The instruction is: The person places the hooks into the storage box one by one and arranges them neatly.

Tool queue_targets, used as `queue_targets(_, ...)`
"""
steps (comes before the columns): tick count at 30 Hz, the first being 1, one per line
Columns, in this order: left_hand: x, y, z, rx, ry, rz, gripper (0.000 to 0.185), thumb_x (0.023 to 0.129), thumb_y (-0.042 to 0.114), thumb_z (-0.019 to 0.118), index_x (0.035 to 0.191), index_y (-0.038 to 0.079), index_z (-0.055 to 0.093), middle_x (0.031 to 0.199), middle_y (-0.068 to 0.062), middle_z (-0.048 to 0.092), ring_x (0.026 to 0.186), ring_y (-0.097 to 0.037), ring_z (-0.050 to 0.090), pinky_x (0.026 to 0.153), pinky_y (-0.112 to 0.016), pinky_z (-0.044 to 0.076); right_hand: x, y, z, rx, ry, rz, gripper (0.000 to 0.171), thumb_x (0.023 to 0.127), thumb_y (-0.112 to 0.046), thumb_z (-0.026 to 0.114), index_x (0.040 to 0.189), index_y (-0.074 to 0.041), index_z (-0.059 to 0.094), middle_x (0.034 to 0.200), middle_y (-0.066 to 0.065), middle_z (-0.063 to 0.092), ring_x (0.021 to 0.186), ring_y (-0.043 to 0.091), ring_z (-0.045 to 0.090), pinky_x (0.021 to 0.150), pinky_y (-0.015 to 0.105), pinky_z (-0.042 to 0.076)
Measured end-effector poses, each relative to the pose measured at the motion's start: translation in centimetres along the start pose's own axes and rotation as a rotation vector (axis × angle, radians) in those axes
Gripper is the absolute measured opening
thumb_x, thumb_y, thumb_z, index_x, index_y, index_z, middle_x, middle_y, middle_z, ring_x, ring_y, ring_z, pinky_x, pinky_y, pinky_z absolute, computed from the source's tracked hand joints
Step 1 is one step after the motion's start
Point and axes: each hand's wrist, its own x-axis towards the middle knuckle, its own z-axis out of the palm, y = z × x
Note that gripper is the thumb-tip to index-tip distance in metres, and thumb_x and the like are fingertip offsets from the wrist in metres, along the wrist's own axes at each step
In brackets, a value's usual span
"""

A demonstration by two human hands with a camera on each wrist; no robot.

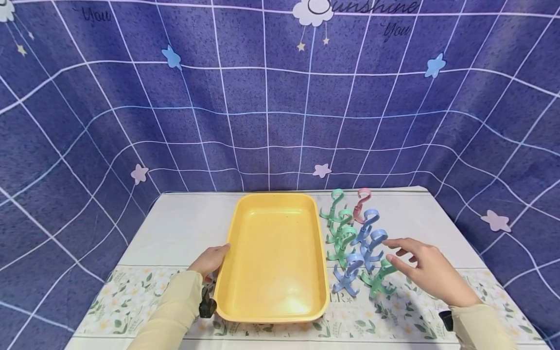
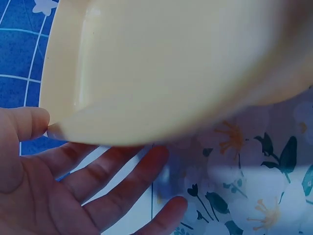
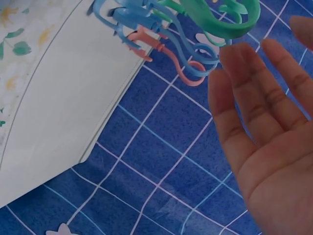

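My left hand (image 1: 210, 260) grips the left rim of a yellow plastic tray (image 1: 280, 262). The left wrist view has the thumb on the tray's rim and the fingers spread beneath it. To the tray's right, several plastic claw hooks stand in a cluster, curved ends up. Closest to my right hand (image 1: 426, 270) are a green claw hook (image 1: 379, 279) and a blue claw hook (image 1: 371, 250). That hand hovers by their curved tops with thumb and fingers apart, holding nothing. A pink claw hook (image 1: 358, 214) stands at the back of the group.
The white table (image 1: 183, 223) has a flowered band (image 1: 131, 291) along its front part. A dark blue curtain (image 1: 280, 87) with white grid lines and stars surrounds the table at the back and both sides.
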Motion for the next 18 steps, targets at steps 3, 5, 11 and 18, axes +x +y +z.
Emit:
queue_targets(3, 0.13, 0.01, 0.02, -0.008, -0.022, -0.012, 0.061, 0.111, 0.039, 0.032, 0.145, -0.009, 0.044, 0.103, -0.019, 0.066, 0.089, -0.029, 0.067, 0.078, -0.052, 0.056, -0.08, 0.27, 0.07, 0.002, -0.036, -0.002, 0.03, 0.096, -0.023, 0.074, 0.125, -0.013, 0.071, 0.121, 0.005, 0.071, 0.095, 0.021, 0.069, 0.072, 0.034, 0.054)
queue_targets(5, 0.13, 0.02, 0.01, -0.007, -0.034, -0.028, 0.061, 0.11, 0.04, 0.031, 0.143, -0.009, 0.046, 0.104, -0.02, 0.066, 0.092, -0.031, 0.067, 0.08, -0.054, 0.056, -0.13, 0.43, 0.11, -0.002, -0.049, -0.006, 0.031, 0.095, -0.023, 0.075, 0.124, -0.013, 0.071, 0.119, 0.003, 0.072, 0.094, 0.02, 0.069, 0.072, 0.033, 0.054)
queue_targets(11, -0.17, -0.16, -0.07, -0.011, -0.063, -0.065, 0.064, 0.109, 0.045, 0.029, 0.129, -0.011, 0.054, 0.092, -0.018, 0.068, 0.083, -0.03, 0.069, 0.073, -0.052, 0.056, -0.19, 0.71, 0.29, -0.008, -0.079, 0.01, 0.031, 0.093, -0.021, 0.076, 0.123, -0.012, 0.071, 0.117, 0.004, 0.072, 0.093, 0.019, 0.069, 0.072, 0.035, 0.054)
queue_targets(18, -0.46, -0.03, -0.1, -0.007, -0.073, -0.063, 0.065, 0.11, 0.048, 0.03, 0.125, -0.01, 0.057, 0.094, -0.017, 0.068, 0.085, -0.03, 0.069, 0.072, -0.051, 0.058, -0.31, 1.07, 0.42, 0.001, -0.097, 0.015, 0.029, 0.094, -0.021, 0.076, 0.121, -0.01, 0.073, 0.116, 0.005, 0.072, 0.091, 0.02, 0.068, 0.071, 0.037, 0.054)
